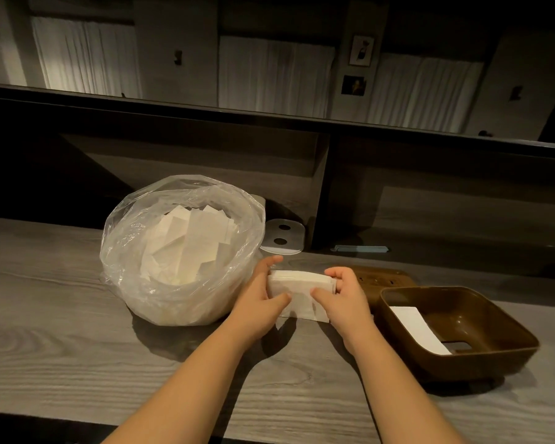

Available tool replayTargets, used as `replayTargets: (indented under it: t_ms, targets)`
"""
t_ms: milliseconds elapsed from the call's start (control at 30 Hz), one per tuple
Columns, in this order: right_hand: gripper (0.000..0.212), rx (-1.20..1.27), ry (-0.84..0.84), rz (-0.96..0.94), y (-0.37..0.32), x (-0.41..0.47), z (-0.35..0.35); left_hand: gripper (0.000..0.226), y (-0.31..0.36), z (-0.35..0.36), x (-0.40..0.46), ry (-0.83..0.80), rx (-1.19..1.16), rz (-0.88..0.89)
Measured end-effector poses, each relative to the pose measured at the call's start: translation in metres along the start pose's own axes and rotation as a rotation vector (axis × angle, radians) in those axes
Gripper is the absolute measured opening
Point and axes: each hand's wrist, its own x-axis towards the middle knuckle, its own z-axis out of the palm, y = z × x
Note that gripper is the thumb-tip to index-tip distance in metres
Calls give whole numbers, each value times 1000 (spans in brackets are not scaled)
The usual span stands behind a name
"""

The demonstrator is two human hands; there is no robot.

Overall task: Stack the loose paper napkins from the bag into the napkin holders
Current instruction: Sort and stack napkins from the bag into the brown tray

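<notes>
Item: stack of napkins (298,285), white, folded, held upright on its long edge on the grey wood-grain counter (77,347), just right of the bag and left of the brown holders.

Your left hand (261,302): fingers curled round the left end of the stack, thumb across its near face, fingertips over the far top edge. It grips the stack.

Your right hand (341,294): mirrors the left on the right end, thumb on the near face, fingers wrapped behind. It grips the stack too; the paper is squeezed between both hands.

Item: clear plastic bag (180,251), mouth open and rolled wide, standing on the counter to your left of the stack, touching or nearly touching your left hand. Contents: loose napkins (189,245), white, jumbled at many angles.

Item: brown napkin holder (458,328), open tray, near your right forearm at the right of the counter. Contents: a single white napkin (418,330) lying flat, slanting from the rear left toward the slot in the base.

Item: second brown piece (381,278), flat, behind the tray and your right hand; whether lid or holder, you cannot tell.

Item: pale plate with two dark holes (282,235), on the ledge behind the bag.
</notes>
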Motion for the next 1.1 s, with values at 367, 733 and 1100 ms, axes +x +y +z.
replayTargets:
  t_ms: [367,733,1100]
  targets:
    - [65,74,-90,22,8,2,1,100,-1,-9,0,-72,50,50]
    - [67,11,-76,-22,10,6,1,99,0,-9,-1,-121,101,25]
    - [63,68,-164,-11,10,5,-7,83,-11,-11,6,-68,105,39]
